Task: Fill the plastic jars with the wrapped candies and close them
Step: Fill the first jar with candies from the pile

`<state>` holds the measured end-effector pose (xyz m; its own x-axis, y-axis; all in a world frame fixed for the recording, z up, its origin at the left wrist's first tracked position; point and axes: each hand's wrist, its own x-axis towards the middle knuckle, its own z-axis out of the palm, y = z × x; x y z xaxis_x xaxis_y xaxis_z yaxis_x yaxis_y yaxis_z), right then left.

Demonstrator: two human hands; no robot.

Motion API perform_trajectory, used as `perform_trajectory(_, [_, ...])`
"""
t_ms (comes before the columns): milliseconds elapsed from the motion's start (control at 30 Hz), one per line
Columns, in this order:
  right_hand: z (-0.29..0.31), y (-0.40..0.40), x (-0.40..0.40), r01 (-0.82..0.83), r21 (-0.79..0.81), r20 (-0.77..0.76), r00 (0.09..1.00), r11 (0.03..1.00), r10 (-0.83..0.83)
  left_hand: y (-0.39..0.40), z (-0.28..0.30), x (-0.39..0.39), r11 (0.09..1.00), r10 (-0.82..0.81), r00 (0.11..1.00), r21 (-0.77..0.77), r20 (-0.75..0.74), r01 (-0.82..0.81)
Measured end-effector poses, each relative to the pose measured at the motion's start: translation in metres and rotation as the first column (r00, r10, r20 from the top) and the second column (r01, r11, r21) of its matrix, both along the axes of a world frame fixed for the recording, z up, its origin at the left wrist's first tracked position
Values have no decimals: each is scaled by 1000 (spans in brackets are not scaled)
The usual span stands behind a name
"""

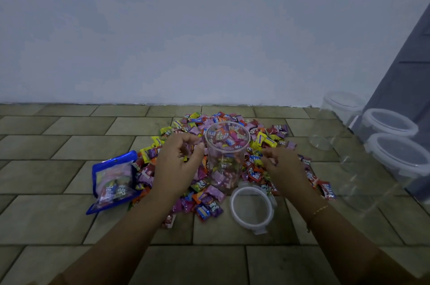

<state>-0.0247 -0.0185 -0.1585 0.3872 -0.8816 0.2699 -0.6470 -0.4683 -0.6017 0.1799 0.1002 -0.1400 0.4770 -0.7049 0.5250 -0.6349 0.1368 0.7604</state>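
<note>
A clear plastic jar [226,156] stands upright in the middle of a heap of wrapped candies [209,201] on the tiled floor and is partly filled with candies. My left hand [178,159] hovers just left of the jar's rim, fingers curled round a few candies. My right hand [281,168] rests low on the heap right of the jar, its fingers curled into the candies. The jar's white-rimmed lid [233,208] lies flat on the floor in front of the jar.
A blue candy bag [111,180] lies open at the left of the heap. At the right stand several empty clear jars, three with lids [391,122] [400,154] [342,103], and one without a lid [363,180]. A wall rises behind.
</note>
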Motion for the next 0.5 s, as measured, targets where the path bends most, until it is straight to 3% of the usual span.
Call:
perform_trajectory(100, [-20, 0, -12, -75, 7, -278, 958, 997, 74, 16, -18, 3, 991, -48, 983, 132, 176, 25])
perform_trajectory(233, [-34, 4, -18, -91, 15, -460, 884, 996, 87, 33, -44, 0, 942, -97, 873, 328, 479, -75])
perform_trajectory(400, [-43, 7, -16, -92, 100, -508, 851, 991, 131, 39, -60, -8, 802, -296, 758, 582, 582, -134])
perform_trajectory(500, [-42, 9, -18, -101, 146, -506, 847, 984, 162, 40, -69, -7, 812, -300, 731, 566, 614, -142])
